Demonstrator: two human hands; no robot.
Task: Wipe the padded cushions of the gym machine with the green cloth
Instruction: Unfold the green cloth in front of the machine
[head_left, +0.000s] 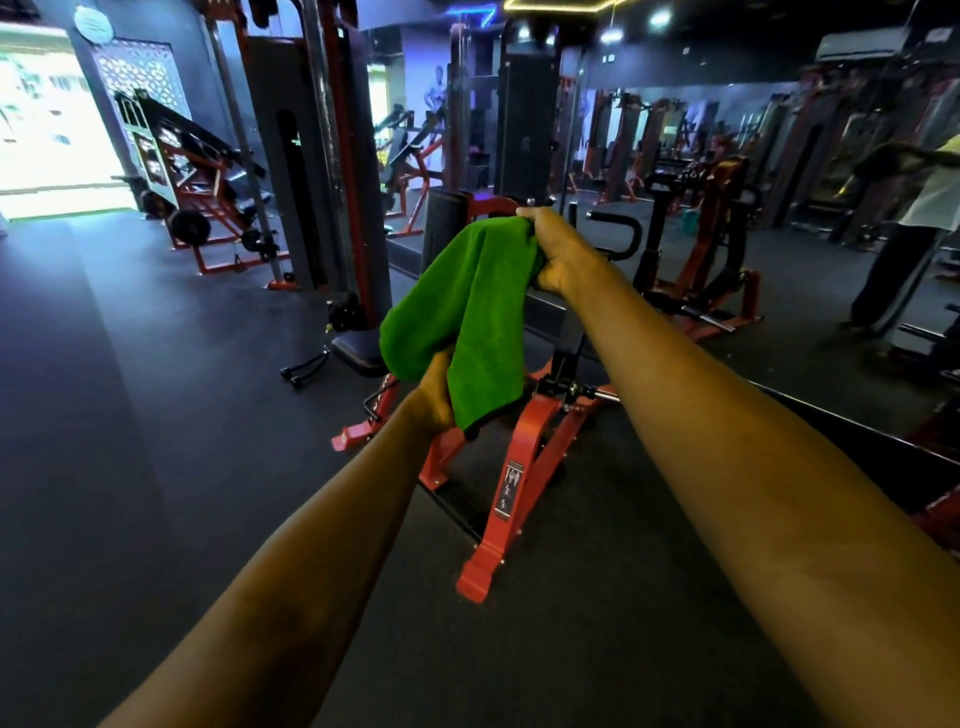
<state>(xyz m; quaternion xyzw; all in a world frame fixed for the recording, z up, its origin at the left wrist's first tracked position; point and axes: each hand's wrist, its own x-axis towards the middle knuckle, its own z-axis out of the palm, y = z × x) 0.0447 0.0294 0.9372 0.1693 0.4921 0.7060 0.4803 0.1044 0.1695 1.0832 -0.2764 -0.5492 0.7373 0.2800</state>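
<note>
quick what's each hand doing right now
Left hand: closed, gripping the lower end of the green cloth.
Right hand: closed, gripping the bunched upper end of the same cloth, held up in the air.

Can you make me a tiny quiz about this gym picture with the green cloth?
1. True or false: only one hand holds the green cloth.
2. Which hand grips the cloth's upper end? A) left hand B) right hand C) neither
3. Fill in: the machine frame below the cloth is painted ____.
Key: 1 false, both hands hold it. 2 B. 3 red.
</note>
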